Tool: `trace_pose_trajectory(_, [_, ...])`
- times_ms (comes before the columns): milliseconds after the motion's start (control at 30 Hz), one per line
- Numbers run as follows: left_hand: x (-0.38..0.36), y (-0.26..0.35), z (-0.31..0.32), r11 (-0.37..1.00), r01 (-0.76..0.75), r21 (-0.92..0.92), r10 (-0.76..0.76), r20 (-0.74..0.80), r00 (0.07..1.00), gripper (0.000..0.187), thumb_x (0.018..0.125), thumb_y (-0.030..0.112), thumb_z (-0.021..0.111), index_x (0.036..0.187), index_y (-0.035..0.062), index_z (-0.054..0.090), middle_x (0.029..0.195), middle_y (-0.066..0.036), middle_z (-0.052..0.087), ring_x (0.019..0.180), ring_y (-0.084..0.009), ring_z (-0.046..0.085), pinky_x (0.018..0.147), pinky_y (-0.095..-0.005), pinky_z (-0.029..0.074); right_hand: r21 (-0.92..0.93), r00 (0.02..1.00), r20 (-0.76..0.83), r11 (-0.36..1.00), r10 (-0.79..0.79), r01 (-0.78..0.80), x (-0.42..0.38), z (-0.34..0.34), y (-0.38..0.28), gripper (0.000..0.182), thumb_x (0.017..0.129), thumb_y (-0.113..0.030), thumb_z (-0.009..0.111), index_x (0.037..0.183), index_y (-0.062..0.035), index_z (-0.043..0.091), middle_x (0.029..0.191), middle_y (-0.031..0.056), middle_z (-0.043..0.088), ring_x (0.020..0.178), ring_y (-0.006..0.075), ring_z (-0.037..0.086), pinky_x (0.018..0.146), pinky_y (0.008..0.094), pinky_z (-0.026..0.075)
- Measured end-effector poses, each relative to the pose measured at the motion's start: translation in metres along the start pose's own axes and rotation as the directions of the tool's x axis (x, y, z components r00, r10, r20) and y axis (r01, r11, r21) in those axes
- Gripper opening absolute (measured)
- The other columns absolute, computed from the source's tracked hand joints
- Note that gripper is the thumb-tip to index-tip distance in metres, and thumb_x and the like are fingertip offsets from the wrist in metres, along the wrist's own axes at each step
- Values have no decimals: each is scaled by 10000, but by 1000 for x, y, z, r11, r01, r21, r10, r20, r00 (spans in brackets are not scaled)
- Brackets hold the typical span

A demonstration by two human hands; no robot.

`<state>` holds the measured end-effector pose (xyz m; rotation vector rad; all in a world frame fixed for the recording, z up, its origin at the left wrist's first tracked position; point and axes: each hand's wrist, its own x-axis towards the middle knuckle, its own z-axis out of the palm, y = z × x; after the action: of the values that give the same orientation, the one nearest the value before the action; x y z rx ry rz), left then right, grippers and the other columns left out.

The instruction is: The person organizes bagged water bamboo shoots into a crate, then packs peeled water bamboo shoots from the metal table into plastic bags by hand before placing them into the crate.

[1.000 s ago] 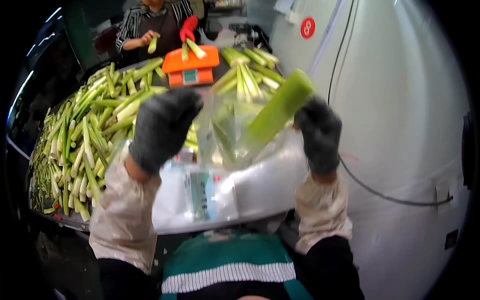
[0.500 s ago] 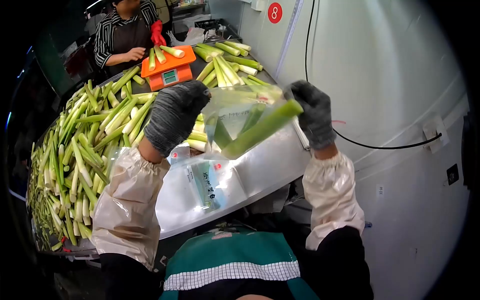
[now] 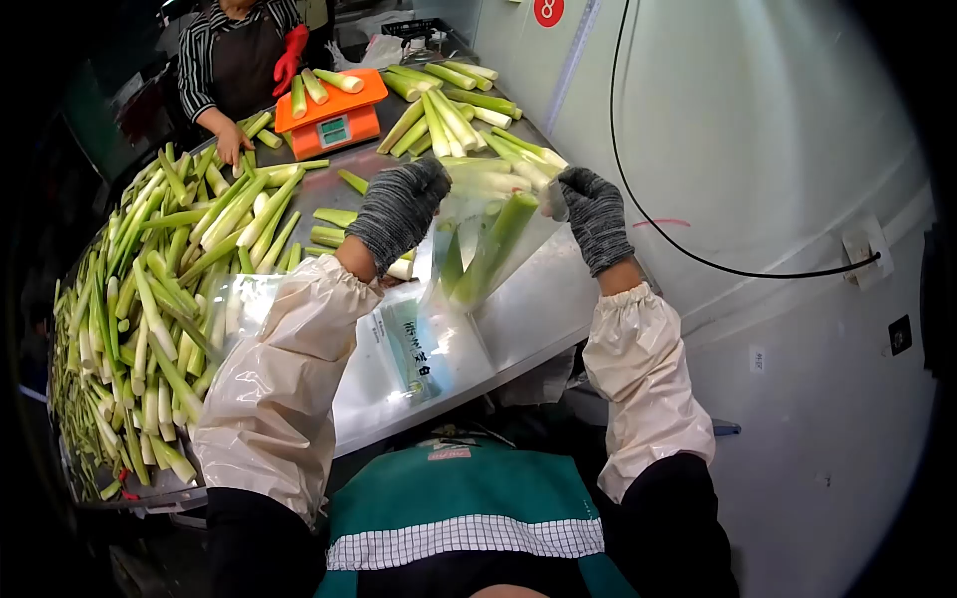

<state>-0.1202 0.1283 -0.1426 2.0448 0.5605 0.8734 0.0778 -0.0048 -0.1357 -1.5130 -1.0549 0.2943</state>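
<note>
Both hands hold a clear, thin plastic bag [image 3: 488, 244] up above the shiny steel tabletop [image 3: 538, 299], its mouth at the top. The left hand [image 3: 399, 207], in a dark grey knitted glove, has its fingers closed on the bag's left upper edge; the right hand [image 3: 593, 214], gloved the same way, pinches the right upper corner. Inside the bag stand a few pale green, stiff stalks [image 3: 490, 249], leaning to the right, their lower ends pressing into the film.

The film looks soft and slippery, and it will likely sag wherever it is not pulled taut, so the rim at both corners seems the sound place to grip. The stalks look firm and fairly weighty for such thin film; their cut ends could strain it.

Below lies a flat stack of printed clear bags [image 3: 414, 354]. Loose green stalks [image 3: 169, 289] cover the tabletop's left side, and an orange scale [image 3: 334, 120] stands farther back, near another person's hand [image 3: 231, 151].
</note>
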Motion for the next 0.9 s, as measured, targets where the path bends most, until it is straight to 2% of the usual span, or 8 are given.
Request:
trace_pose_trajectory(233, [5, -16, 5, 995, 46, 92, -46, -5, 999, 155, 819, 130, 533, 874, -10, 568, 640, -42, 556, 503, -103, 516, 479, -235, 432, 38, 976, -140, 984, -168, 174, -8, 10, -21, 202, 800, -166, 563, 905, 6, 576, 768, 86, 602, 710, 152, 573, 643, 248, 460])
trace_pose_trajectory(367, [6, -15, 5, 991, -55, 120, 57, -18, 998, 165, 805, 125, 553, 881, -21, 572, 644, -48, 561, 517, -98, 521, 485, -239, 436, -396, 973, 180, 894, -147, 209, -18, 8, -60, 449, 756, -409, 581, 952, -5, 569, 957, 143, 568, 760, 240, 577, 723, 305, 451])
trace_pose_trajectory(433, [10, -23, 5, 999, 22, 40, -21, -22, 1000, 173, 805, 126, 552, 883, -28, 567, 640, -51, 557, 528, -98, 521, 498, -238, 437, -690, 922, 382, 647, -55, 324, -18, 9, -61, 505, 740, -456, 571, 998, -22, 565, 975, 137, 570, 807, 247, 577, 748, 319, 449])
trace_pose_trajectory(567, [4, -24, 1, 987, 78, 143, -72, -47, 996, 157, 817, 103, 524, 894, -27, 567, 675, -59, 572, 585, -107, 537, 534, -238, 439, -186, 627, 776, 927, -65, 326, -35, 12, -73, 570, 735, -481, 559, 1106, -50, 511, 1069, 142, 539, 1003, 254, 513, 848, 353, 412])
trace_pose_trajectory(600, [3, -26, 2, 987, -8, 160, 16, -46, 999, 160, 817, 97, 522, 904, -31, 564, 714, -66, 585, 610, -107, 544, 548, -240, 444, -239, 626, 765, 836, -151, 494, -35, 15, -61, 583, 735, -485, 555, 1130, -62, 491, 1043, 153, 551, 979, 270, 527, 852, 359, 408])
trace_pose_trajectory(733, [2, -25, 4, 999, 16, 38, -15, -20, 1000, 174, 816, 91, 522, 931, -35, 558, 818, -71, 606, 670, -114, 561, 597, -241, 457, -586, 648, 750, 588, 134, 557, -28, 23, -65, 510, 739, -401, 568, 1118, -69, 488, 929, 153, 584, 858, 295, 567, 771, 367, 446])
trace_pose_trajectory(833, [0, -21, 9, 943, 62, -326, -120, -162, 979, 106, 804, 92, 539, 856, 5, 568, 692, -25, 579, 574, -97, 526, 526, -228, 425, -378, 708, 641, 680, -298, 629, -16, 22, -31, 314, 727, -216, 581, 990, -50, 541, 783, 126, 607, 704, 275, 594, 637, 360, 476])
trace_pose_trajectory(900, [-2, -15, -3, 921, 160, -356, -177, -17, 984, 106, 805, 76, 534, 877, 7, 568, 697, -11, 565, 570, -93, 515, 521, -223, 422, -520, 741, 616, 569, -267, 637, -9, 12, -33, 196, 735, -147, 552, 906, -52, 560, 712, 131, 593, 655, 259, 589, 620, 360, 474])
